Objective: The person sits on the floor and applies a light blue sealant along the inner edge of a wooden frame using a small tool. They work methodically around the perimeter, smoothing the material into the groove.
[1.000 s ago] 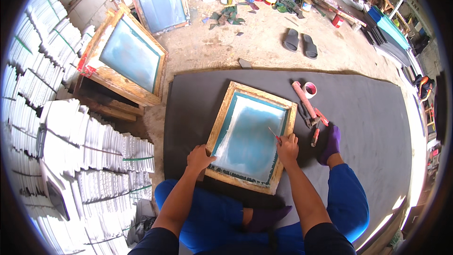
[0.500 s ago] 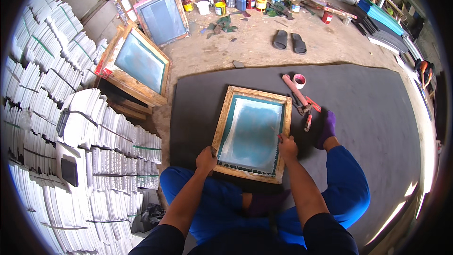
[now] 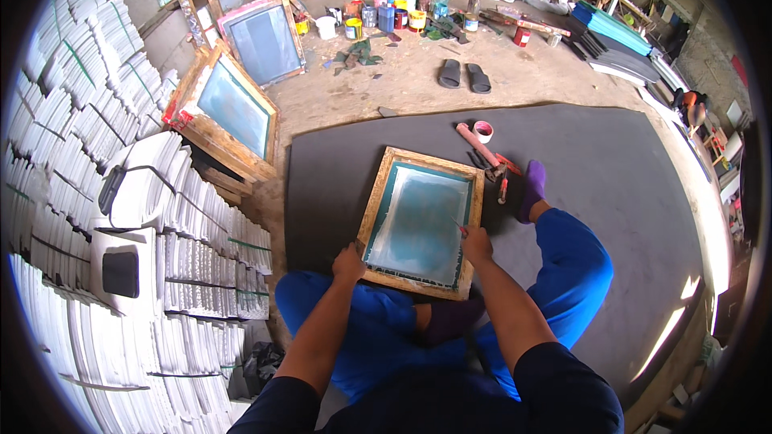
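A wooden-framed printing screen (image 3: pixel 434 162) lies tilted toward my lap on the dark mat, its mesh (image 3: pixel 422 213) teal with a whitish haze. My left hand (image 3: pixel 349 263) is closed around the frame's lower left side. Over the right rail is my right hand (image 3: pixel 477 246), its fingers closed on a thin tool with a red handle (image 3: pixel 463 231). The tool's slim end points up and left over the mesh; whether it touches is unclear. Beyond the frame's right side lie a pinkish-red roll (image 3: pixel 474 145), a tape roll (image 3: pixel 482 131) and red-handled hand tools (image 3: pixel 503 188).
Bundled white sheets (image 3: pixel 209 257) are stacked high on my left. Two more framed screens (image 3: pixel 235 108) lean at the far left. Paint cans (image 3: pixel 354 28) and dark slippers (image 3: pixel 449 74) are on the floor ahead. The black mat (image 3: pixel 595 185) extends to my right.
The view has shifted, so the scene sits further left. The tool's slim end now shows over the mesh beside my right hand. My left hand keeps its grip on the frame.
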Demonstrator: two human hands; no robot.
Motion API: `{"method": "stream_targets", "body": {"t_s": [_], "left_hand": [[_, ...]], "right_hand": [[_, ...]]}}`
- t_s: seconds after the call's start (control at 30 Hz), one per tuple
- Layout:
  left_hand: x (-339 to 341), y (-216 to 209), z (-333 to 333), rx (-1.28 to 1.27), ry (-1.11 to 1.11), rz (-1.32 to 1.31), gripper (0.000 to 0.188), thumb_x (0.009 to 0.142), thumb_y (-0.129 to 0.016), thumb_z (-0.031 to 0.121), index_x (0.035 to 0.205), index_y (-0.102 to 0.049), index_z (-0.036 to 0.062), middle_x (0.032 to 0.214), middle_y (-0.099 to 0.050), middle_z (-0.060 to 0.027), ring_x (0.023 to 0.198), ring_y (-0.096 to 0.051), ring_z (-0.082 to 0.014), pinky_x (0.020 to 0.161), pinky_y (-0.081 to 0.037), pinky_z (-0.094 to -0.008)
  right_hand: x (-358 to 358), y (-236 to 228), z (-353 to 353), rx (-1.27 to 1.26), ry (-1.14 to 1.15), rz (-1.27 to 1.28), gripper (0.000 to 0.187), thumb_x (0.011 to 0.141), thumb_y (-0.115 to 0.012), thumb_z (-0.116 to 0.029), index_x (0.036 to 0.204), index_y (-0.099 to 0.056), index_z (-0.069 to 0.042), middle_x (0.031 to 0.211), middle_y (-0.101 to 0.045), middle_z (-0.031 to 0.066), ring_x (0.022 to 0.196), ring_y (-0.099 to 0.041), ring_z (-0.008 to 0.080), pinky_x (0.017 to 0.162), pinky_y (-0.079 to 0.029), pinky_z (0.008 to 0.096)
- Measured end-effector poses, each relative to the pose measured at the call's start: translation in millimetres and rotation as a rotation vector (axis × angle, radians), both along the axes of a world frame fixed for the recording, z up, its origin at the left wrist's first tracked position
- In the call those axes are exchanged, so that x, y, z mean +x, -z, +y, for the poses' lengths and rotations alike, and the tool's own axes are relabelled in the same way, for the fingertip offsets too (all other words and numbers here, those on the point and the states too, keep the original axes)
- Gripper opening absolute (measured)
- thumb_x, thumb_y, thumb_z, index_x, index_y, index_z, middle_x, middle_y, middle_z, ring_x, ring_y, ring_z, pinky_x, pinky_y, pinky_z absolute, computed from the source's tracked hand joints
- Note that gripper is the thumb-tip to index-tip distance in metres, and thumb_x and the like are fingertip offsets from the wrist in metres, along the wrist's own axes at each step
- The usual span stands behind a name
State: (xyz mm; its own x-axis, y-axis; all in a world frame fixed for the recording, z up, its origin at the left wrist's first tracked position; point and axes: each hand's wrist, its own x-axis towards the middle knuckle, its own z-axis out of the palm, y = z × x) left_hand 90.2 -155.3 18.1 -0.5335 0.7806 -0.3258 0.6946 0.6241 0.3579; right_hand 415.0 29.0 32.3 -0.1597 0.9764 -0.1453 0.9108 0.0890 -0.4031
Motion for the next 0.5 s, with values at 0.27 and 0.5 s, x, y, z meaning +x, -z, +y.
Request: {"method": "stream_targets", "body": {"t_s": [0.27,0.5], "left_hand": [[7.0,-0.1,4.5,-0.026,0.077,-0.060,0.047,0.088,-0.070,0.019,0.130,-0.057,0.0046,0.123,-0.070,-0.0210,0.118,-0.068,-0.0405,0.099,-0.056,-0.0495],[3.6,-0.1,-7.0,0.037,0.127,-0.077,0.054,0.087,-0.076,0.027,0.133,-0.056,0.0064,0.127,-0.068,-0.0209,0.120,-0.066,-0.0397,0.100,-0.055,-0.0492]], "right_hand": [[-63.7,-71.1,-21.3,-0.076,-0.134,0.048,0.033,0.091,-0.072,-0.031,0.118,-0.073,-0.014,0.106,-0.077,0.0139,0.101,-0.073,0.0370,0.086,-0.057,0.0483],[-118.3,-92.4,-24.8,-0.215,-0.258,0.101,0.038,0.094,-0.068,-0.036,0.124,-0.072,-0.012,0.114,-0.076,0.0175,0.107,-0.072,0.0386,0.093,-0.056,0.0485]]}}
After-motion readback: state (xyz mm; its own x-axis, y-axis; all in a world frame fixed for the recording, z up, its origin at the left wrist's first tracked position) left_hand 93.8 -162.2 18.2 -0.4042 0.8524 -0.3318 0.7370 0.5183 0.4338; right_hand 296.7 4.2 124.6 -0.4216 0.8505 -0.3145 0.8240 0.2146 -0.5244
